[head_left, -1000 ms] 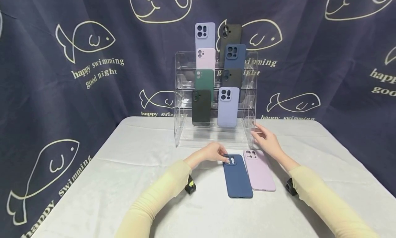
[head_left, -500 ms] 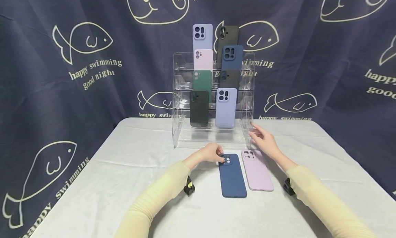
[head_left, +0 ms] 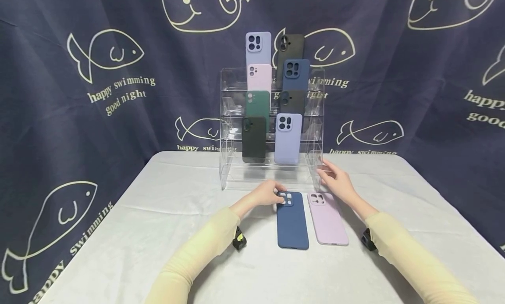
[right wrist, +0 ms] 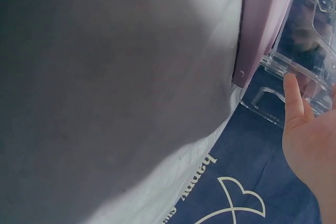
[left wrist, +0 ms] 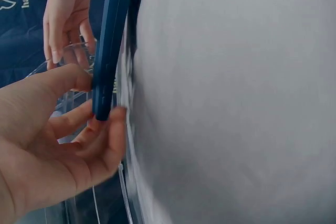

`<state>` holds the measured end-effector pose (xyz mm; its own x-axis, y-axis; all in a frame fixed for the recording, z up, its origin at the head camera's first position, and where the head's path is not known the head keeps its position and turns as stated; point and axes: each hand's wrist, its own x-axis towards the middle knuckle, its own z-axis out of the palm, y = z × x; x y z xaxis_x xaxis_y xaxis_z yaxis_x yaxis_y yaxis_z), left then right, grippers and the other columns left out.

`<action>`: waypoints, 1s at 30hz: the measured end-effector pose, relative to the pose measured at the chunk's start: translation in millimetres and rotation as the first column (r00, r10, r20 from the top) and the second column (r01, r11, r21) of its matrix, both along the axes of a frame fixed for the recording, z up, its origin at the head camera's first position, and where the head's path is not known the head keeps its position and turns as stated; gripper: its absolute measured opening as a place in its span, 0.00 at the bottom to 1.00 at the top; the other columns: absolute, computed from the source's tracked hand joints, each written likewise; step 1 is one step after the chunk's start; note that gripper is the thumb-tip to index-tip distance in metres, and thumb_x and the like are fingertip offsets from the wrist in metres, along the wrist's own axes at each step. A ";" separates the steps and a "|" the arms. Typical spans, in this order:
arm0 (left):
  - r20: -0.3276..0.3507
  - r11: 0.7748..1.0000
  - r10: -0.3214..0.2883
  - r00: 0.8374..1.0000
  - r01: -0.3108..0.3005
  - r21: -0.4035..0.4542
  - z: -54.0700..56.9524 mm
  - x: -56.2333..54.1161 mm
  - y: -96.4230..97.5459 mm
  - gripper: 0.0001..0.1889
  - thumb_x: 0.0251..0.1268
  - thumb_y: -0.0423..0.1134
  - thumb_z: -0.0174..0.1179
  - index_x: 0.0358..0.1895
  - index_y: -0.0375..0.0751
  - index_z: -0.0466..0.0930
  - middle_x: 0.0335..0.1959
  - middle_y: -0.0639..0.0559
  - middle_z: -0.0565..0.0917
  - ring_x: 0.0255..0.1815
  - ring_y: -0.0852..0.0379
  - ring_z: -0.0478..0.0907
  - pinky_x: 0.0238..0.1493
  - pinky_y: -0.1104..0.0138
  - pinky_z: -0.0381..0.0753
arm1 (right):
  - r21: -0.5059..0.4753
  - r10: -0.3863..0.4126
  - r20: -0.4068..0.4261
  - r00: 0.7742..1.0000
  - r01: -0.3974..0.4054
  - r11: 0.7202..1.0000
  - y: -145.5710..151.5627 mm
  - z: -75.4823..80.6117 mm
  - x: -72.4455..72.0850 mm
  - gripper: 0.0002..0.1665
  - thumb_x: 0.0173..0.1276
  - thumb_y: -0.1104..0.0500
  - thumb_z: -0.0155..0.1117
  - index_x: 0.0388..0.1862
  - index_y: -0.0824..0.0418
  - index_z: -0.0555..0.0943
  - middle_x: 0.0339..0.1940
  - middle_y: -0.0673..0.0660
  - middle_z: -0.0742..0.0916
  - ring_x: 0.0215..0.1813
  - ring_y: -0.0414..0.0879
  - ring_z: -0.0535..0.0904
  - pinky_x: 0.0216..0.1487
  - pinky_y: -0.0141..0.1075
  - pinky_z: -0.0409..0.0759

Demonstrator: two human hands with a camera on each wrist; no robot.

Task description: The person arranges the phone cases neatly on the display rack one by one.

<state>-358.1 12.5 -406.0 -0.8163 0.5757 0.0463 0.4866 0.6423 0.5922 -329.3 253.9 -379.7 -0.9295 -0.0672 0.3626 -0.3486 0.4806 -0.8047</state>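
Observation:
My left hand [head_left: 263, 194] pinches a dark blue phone case [head_left: 293, 227] at its upper left corner, beside the camera cutouts. In the left wrist view the case [left wrist: 109, 51] shows edge-on, thumb on one face and fingertips around its end. A pinkish-purple phone case [head_left: 329, 223] lies on the table just to the right. My right hand [head_left: 338, 181] is at the right side of a clear acrylic tiered stand [head_left: 260, 176], fingers extended and fingertips at its side panel. In the right wrist view the purple case [right wrist: 257, 24] is close by that hand [right wrist: 312, 145].
Phone cases stand in two columns on the tiers, among them a black one [head_left: 254, 141] and a lavender one [head_left: 288, 141] lowest down. The stand sits toward the back of a table with a white cloth [head_left: 158, 234]. A navy fish-print curtain [head_left: 118, 119] hangs behind.
My left hand has drawn the blue case leftward and a little toward the stand, turning it straighter. The gap to the purple case is wider. My right hand stays by the stand.

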 end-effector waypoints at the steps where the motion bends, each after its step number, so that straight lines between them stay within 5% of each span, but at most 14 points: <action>1: 0.000 1.000 0.003 1.000 -0.003 0.028 1.1 -0.1 -0.8 0.20 0.51 0.35 0.65 0.51 0.37 0.80 0.47 0.45 0.84 0.48 0.53 0.79 0.53 0.67 0.77 | -0.004 0.000 0.002 1.000 0.000 1.000 0.1 0.2 0.2 0.31 0.70 0.62 0.55 0.69 0.71 0.61 0.55 0.75 0.78 0.40 0.25 0.78 0.43 0.27 0.84; 11: -0.044 0.980 0.063 0.997 -0.054 0.191 13.1 -0.5 -7.1 0.19 0.52 0.33 0.67 0.51 0.38 0.80 0.49 0.41 0.81 0.28 0.60 0.80 0.29 0.79 0.77 | -0.015 -0.003 0.013 1.000 0.003 1.000 0.7 0.6 2.0 0.31 0.70 0.61 0.55 0.69 0.71 0.61 0.55 0.76 0.77 0.37 0.19 0.73 0.43 0.28 0.84; 21: -0.249 0.943 0.095 0.964 -0.008 0.332 25.2 3.6 -12.1 0.19 0.50 0.29 0.67 0.49 0.35 0.81 0.41 0.40 0.78 0.31 0.54 0.82 0.32 0.82 0.80 | -0.023 0.016 0.008 1.000 -0.016 1.000 11.0 -11.9 -12.1 0.32 0.70 0.59 0.56 0.69 0.69 0.61 0.56 0.75 0.77 0.37 0.17 0.73 0.42 0.29 0.84; 25: -0.266 0.926 0.136 0.954 -0.027 0.376 29.0 3.2 -16.2 0.19 0.50 0.30 0.67 0.49 0.36 0.81 0.39 0.41 0.78 0.32 0.53 0.83 0.32 0.82 0.80 | -0.009 0.003 0.004 1.000 -0.003 1.000 17.0 -24.3 -23.3 0.33 0.70 0.56 0.56 0.70 0.66 0.61 0.56 0.73 0.78 0.38 0.17 0.73 0.42 0.27 0.84; 30: -0.294 0.905 0.178 0.939 -0.039 0.423 33.8 3.2 -21.6 0.19 0.49 0.31 0.68 0.48 0.35 0.81 0.42 0.43 0.81 0.34 0.52 0.83 0.32 0.81 0.80 | -0.004 0.003 0.002 1.000 -0.003 1.000 16.7 -28.1 -27.1 0.33 0.70 0.56 0.56 0.71 0.65 0.60 0.57 0.73 0.78 0.39 0.18 0.74 0.45 0.37 0.84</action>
